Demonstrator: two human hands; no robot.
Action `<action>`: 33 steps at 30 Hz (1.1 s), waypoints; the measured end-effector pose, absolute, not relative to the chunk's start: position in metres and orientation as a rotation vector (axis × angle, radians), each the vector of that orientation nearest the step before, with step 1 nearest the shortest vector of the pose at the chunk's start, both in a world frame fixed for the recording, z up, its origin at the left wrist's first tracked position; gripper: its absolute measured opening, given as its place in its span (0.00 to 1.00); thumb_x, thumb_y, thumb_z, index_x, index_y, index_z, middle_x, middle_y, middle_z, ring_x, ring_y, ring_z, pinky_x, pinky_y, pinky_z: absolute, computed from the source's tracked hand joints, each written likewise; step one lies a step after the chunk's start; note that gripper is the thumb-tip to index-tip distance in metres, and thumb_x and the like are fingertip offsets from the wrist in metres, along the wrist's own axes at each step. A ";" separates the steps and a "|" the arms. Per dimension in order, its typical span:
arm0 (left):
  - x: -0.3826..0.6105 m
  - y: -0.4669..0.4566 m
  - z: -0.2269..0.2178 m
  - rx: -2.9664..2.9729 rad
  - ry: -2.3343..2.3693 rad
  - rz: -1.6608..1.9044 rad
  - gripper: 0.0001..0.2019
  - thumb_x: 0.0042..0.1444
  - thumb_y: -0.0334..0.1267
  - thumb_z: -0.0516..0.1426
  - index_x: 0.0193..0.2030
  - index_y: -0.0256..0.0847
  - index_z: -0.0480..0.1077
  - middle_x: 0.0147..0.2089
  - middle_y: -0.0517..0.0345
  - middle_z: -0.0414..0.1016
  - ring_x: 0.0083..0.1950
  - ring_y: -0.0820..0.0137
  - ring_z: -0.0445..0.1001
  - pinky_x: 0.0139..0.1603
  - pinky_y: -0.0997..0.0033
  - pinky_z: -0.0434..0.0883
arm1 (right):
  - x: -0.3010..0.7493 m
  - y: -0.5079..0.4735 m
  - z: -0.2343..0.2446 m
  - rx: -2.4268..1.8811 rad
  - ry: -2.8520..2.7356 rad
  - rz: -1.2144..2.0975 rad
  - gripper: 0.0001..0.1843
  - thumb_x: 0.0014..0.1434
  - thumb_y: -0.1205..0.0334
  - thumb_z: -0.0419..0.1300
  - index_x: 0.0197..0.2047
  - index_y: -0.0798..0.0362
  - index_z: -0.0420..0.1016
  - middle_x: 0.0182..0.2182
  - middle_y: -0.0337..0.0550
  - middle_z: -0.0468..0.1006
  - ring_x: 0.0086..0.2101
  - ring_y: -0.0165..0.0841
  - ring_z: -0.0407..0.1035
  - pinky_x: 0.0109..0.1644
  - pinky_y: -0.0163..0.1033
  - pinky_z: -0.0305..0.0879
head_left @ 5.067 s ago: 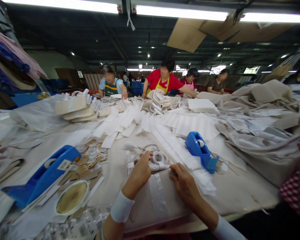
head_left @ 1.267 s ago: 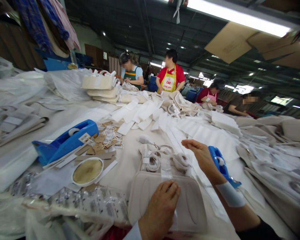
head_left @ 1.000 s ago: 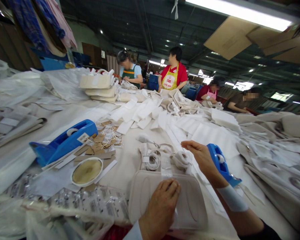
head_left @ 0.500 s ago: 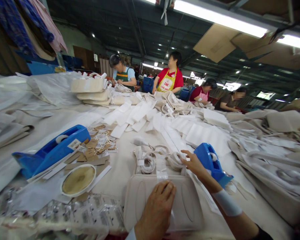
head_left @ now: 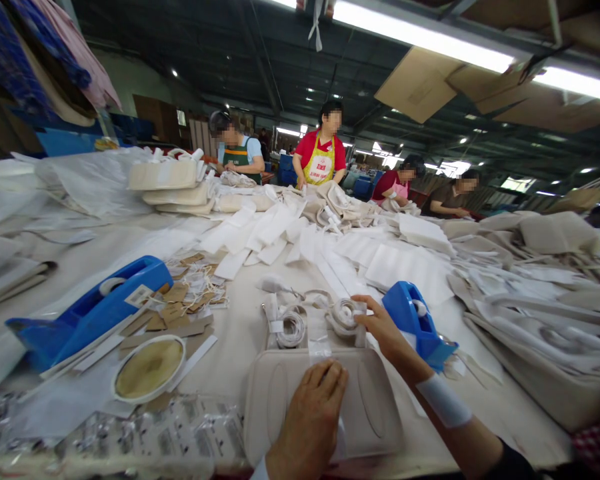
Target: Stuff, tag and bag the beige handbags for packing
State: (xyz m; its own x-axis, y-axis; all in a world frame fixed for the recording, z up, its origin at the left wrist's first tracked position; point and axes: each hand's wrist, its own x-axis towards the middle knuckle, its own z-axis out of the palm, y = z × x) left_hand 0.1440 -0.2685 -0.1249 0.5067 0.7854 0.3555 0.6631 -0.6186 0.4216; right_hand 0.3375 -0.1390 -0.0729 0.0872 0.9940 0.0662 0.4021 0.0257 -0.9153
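A flat beige bag lies on the table right in front of me, with a strip of clear tape across its top edge. My left hand rests flat on the bag, fingers stretched toward the tape. Two coiled white straps lie at the bag's far edge. My right hand reaches over the bag and pinches the right coil. The left coil lies untouched.
A blue tape dispenser stands just right of my right hand, a bigger one at left. Brown tags, a round dish and plastic packets lie left. White foam sheets and beige bags fill the table. Several workers stand opposite.
My right hand has come down from mid-air beside the dispenser onto the right strap coil. My left hand has stayed flat on the bag. The view has shifted slightly.
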 end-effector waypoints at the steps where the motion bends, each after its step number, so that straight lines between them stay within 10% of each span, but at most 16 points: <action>1: 0.144 -0.269 -0.126 2.522 1.230 0.771 0.33 0.53 0.20 0.48 0.67 0.37 0.57 0.66 0.51 0.62 0.67 0.60 0.57 0.68 0.56 0.61 | 0.336 -0.140 -0.071 -1.501 -1.436 0.875 0.25 0.43 0.59 0.58 0.48 0.50 0.74 0.34 0.41 0.77 0.31 0.37 0.70 0.35 0.40 0.66; 29: 0.144 -0.268 -0.124 2.520 1.228 0.772 0.32 0.53 0.20 0.48 0.67 0.36 0.57 0.67 0.52 0.61 0.67 0.60 0.58 0.69 0.56 0.60 | 0.338 -0.137 -0.074 -1.417 -1.539 0.977 0.21 0.56 0.52 0.54 0.50 0.51 0.73 0.30 0.40 0.75 0.31 0.35 0.69 0.36 0.40 0.67; 33: 0.144 -0.269 -0.126 2.516 1.238 0.787 0.33 0.53 0.20 0.48 0.67 0.36 0.57 0.67 0.52 0.61 0.67 0.59 0.57 0.69 0.56 0.60 | 0.340 -0.124 -0.081 -1.417 -1.716 0.752 0.17 0.51 0.60 0.57 0.44 0.50 0.78 0.33 0.42 0.77 0.38 0.40 0.69 0.51 0.50 0.64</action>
State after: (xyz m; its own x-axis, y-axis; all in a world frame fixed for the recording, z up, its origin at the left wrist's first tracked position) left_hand 0.1440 -0.2686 -0.1256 0.4995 0.7860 0.3643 0.6633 -0.6175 0.4228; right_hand 0.3400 -0.1243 -0.0812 -0.0826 0.9780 0.1915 0.5222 0.2061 -0.8275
